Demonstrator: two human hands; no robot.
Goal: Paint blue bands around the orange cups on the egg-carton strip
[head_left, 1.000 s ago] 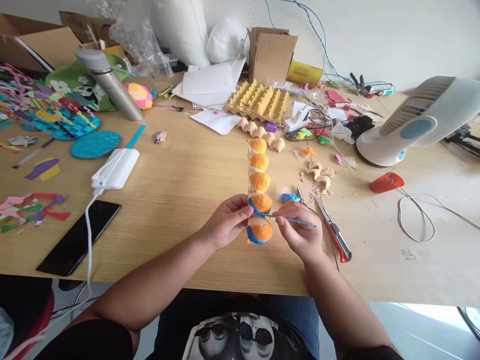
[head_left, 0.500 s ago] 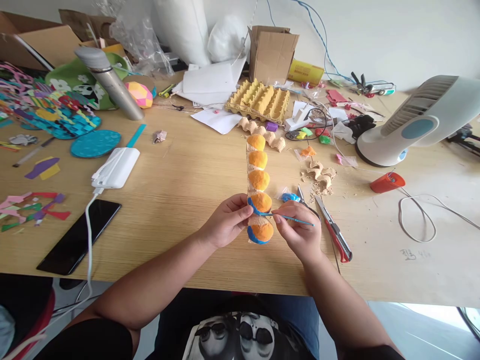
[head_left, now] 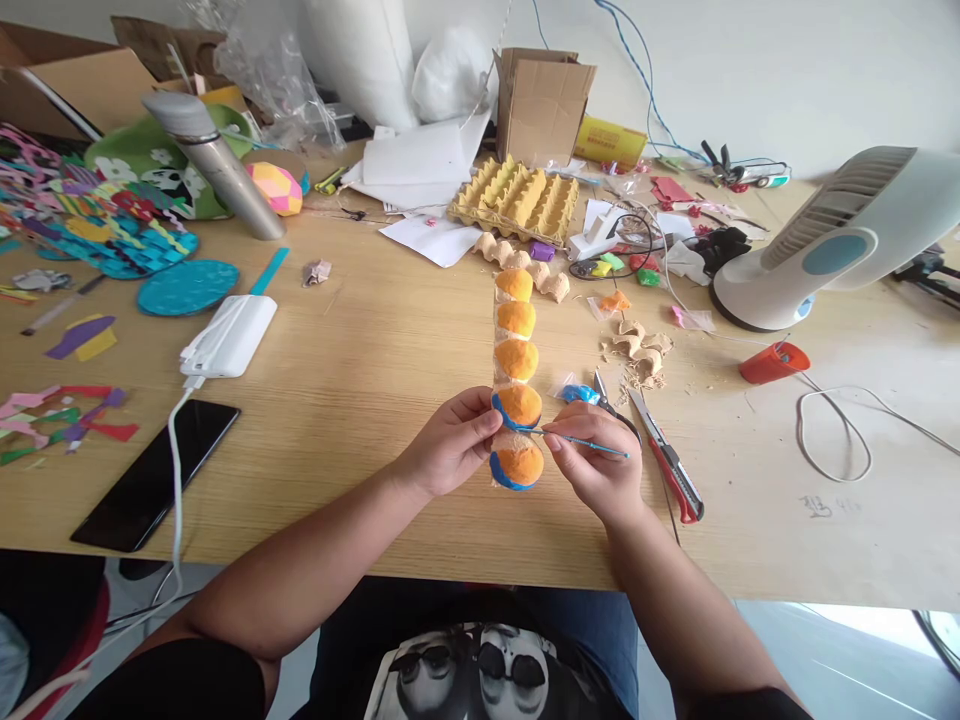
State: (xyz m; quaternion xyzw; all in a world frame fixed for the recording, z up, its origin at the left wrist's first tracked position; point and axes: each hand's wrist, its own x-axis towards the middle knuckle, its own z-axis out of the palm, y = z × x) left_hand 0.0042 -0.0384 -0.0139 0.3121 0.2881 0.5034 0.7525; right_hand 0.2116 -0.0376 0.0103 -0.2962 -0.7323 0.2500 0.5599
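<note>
A strip of egg-carton cups (head_left: 515, 345) painted orange lies lengthwise on the wooden table (head_left: 375, 340). The two nearest cups carry blue rims. My left hand (head_left: 448, 443) pinches the strip's left side at those cups. My right hand (head_left: 596, 462) is closed on a thin blue paintbrush (head_left: 592, 444), whose tip touches the right side of the second cup from me.
Scissors and a red utility knife (head_left: 667, 462) lie right of my hand, with an orange cap (head_left: 772, 363), a cable and a white fan (head_left: 832, 240) beyond. A yellow egg tray (head_left: 517, 200) sits behind. At left are a phone (head_left: 154, 485), power bank (head_left: 229, 335) and coloured paper scraps.
The brush tip has shifted slightly along the blue rim and my right hand has edged left. The strip and my left hand stay almost still.
</note>
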